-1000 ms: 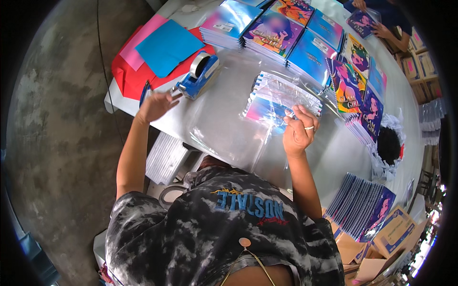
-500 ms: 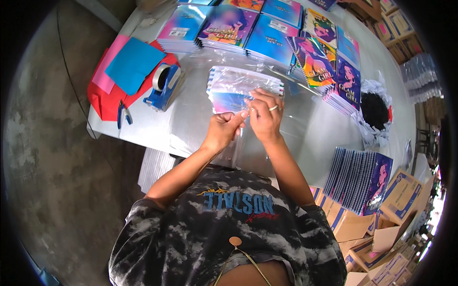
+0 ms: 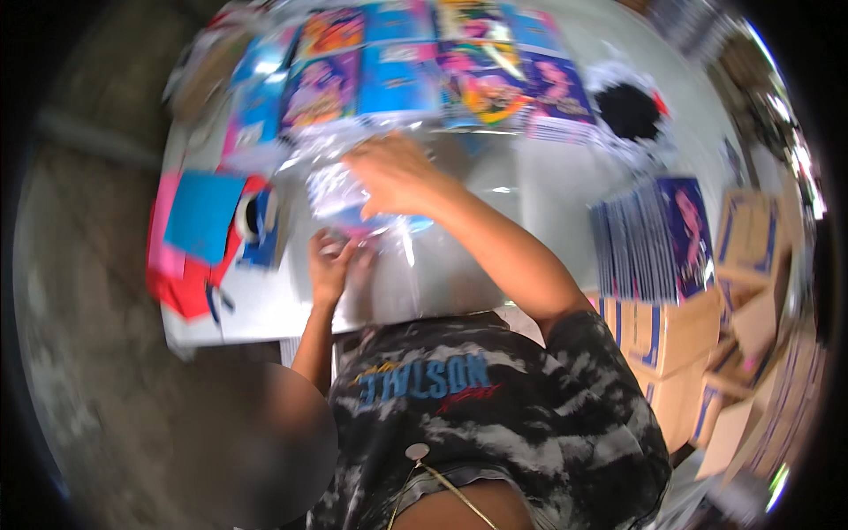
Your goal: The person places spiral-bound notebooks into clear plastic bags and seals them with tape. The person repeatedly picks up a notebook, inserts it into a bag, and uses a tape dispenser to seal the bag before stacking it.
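Head view: our right hand (image 3: 395, 177) bends over the wrapped pack (image 3: 329, 195), left of the frame's middle, likely to hold it still. Our left hand (image 3: 328, 270) curls just below; with this blur, we cannot tell whether any fingers pinch.

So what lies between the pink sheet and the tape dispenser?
The head view shows a blue sheet overlapping the pink sheet, then a sliver of red material before the tape dispenser.

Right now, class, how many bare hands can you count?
2: the right hand at the plastic-covered stack, the left hand nearer the shirt. Others may be hidden.
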{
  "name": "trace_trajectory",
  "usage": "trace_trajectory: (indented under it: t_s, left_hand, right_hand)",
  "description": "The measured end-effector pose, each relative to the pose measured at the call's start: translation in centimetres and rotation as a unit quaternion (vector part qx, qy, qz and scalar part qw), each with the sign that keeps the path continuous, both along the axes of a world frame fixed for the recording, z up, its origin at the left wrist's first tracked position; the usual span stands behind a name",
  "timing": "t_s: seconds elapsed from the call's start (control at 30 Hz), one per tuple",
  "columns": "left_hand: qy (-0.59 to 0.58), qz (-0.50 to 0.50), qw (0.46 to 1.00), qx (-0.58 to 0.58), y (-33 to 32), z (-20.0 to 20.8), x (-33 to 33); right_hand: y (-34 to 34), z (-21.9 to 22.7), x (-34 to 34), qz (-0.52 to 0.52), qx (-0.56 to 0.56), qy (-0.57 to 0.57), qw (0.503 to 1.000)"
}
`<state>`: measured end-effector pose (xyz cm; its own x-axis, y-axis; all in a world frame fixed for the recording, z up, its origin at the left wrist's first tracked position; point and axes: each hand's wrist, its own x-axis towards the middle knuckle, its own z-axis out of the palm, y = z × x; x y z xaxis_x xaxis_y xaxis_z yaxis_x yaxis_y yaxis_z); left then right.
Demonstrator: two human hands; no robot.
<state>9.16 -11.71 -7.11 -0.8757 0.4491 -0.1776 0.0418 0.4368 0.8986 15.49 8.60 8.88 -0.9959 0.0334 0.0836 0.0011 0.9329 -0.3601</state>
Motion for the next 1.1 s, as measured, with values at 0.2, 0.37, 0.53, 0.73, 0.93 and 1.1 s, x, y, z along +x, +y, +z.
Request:
trace_trajectory:
  t_s: [0.2,0.37,0.53,0.73,0.93,1.1]
  left_hand:
    - [-0.015,-0.33,0.941,0.079,4.5,7.8,-2.4]
    - [0.388,-0.442,0.784,0.198,18.2,23.4,7.0]
    - [0.387,-0.462,0.659,0.45,33.2,23.2,16.8]
    - [0.406,-0.566,0.591,0.406,37.6,14.8,21.9]
    - [-0.135,-0.537,0.754,0.354,39.2,9.8,22.6]
    - [-0.276,-0.496,0.764,0.308,40.8,8.2,26.7]
  right_hand:
    - [3.7,5.1,11.4,-0.064,-0.01,0.118,0.991]
    - [5.5,12.3,30.9,-0.302,0.057,0.238,0.922]
    - [6.0,10.5,38.3,-0.489,0.245,0.333,0.768]
    - [5.5,1.6,45.2,-0.54,0.088,0.229,0.805]
    - [12.9,-5.4,46.1,-0.648,-0.233,0.55,0.473]
    - [18.4,-16.2,45.9,-0.545,-0.312,0.711,0.318]
